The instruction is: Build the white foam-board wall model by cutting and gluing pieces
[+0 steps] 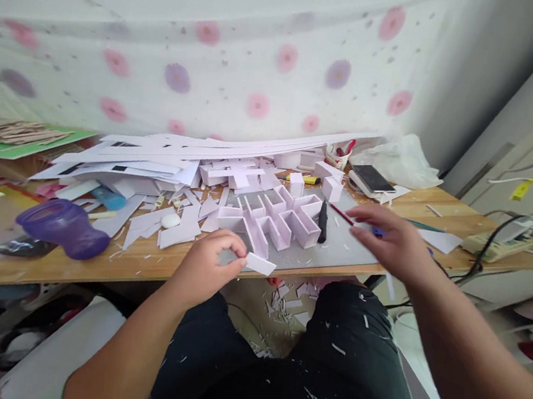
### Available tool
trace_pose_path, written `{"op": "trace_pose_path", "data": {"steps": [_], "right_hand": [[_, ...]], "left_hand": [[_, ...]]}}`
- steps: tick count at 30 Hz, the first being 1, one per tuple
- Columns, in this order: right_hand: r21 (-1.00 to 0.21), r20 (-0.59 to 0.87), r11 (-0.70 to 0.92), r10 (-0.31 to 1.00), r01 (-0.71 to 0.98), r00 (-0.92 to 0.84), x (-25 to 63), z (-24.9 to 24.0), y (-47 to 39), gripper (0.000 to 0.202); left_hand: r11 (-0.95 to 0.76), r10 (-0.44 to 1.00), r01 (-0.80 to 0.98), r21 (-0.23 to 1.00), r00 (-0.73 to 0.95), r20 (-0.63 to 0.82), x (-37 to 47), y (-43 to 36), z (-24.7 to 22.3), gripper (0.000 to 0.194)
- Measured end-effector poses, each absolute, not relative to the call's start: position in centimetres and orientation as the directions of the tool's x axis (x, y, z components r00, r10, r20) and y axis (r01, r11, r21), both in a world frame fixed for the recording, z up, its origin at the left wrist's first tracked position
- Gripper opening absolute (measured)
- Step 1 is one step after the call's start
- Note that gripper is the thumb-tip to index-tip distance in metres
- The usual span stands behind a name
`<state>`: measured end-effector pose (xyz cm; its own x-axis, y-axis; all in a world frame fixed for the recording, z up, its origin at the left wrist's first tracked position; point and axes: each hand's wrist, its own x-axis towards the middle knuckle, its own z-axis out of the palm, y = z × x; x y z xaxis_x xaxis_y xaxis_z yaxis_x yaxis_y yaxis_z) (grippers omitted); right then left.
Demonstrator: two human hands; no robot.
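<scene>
Strip [261, 263], white, pinched in my left hand [210, 262], pointed rightward along its length, just nearside of the partitioned model [282, 232]; my right hand [390, 239], farther off, held a thin red stick [342, 214].

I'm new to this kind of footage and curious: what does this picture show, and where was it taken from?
There is no machine here: a camera on a person's head looks forward and down at two bare hands. The left hand pinches a small white strip; the right hand holds a thin dark-red stick. Between them, a white model with open-topped compartments sits on a gray mat on the wooden table. White sheets lie behind, and a purple plastic container lies to the left.
</scene>
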<state>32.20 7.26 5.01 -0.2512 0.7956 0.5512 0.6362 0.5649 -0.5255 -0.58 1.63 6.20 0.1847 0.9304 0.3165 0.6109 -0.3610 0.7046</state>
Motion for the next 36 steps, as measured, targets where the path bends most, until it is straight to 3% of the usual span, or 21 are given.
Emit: {"op": "trace_pose_path", "data": {"steps": [1, 3, 8, 13, 17, 21, 29, 36], "right_hand": [[-0.537, 0.572, 0.688, 0.722, 0.487, -0.389, 29.7, 5.8, 6.4, 0.02], [-0.51, 0.543, 0.788, 0.606, 0.345, -0.581, 25.3, 7.0, 5.1, 0.02], [-0.438, 0.42, 0.825, 0.538, 0.356, -0.731, 19.6, 7.0, 4.8, 0.023], [-0.492, 0.431, 0.792, 0.582, 0.361, -0.69, 18.8, 6.2, 5.8, 0.014], [-0.718, 0.464, 0.649, 0.716, 0.252, -0.522, 19.3, 5.8, 7.4, 0.004], [-0.865, 0.41, 0.485, 0.832, 0.13, -0.373, 19.6, 4.8, 9.0, 0.012], [-0.861, 0.385, 0.478, 0.837, 0.176, -0.39, 18.8, 4.1, 9.6, 0.007], [-0.848, 0.406, 0.504, 0.816, 0.164, -0.411, 18.8, 3.4, 10.3, 0.004]], "left_hand": [[-0.368, 0.929, 0.631, 0.683, 0.219, 0.297, -0.3, 1.9, 6.4, 0.007], [-0.392, 0.92, 0.648, 0.653, 0.266, 0.289, 0.1, 2.4, 6.7, 0.009], [-0.426, 0.902, 0.709, 0.562, 0.285, 0.324, 0.9, 2.9, 7.1, 0.01], [-0.442, 0.896, 0.698, 0.564, 0.306, 0.323, 0.7, 3.3, 7.3, 0.01], [-0.531, 0.844, 0.576, 0.621, 0.294, 0.449, -0.5, 5.0, 5.7, 0.013], [-0.59, 0.806, 0.441, 0.676, 0.281, 0.521, -1.4, 7.0, 2.3, 0.018], [-0.549, 0.83, 0.508, 0.664, 0.234, 0.507, -1.8, 7.6, -1.0, 0.017], [-0.576, 0.785, 0.696, 0.429, 0.325, 0.527, -2.2, 7.8, -1.8, 0.018]]}}
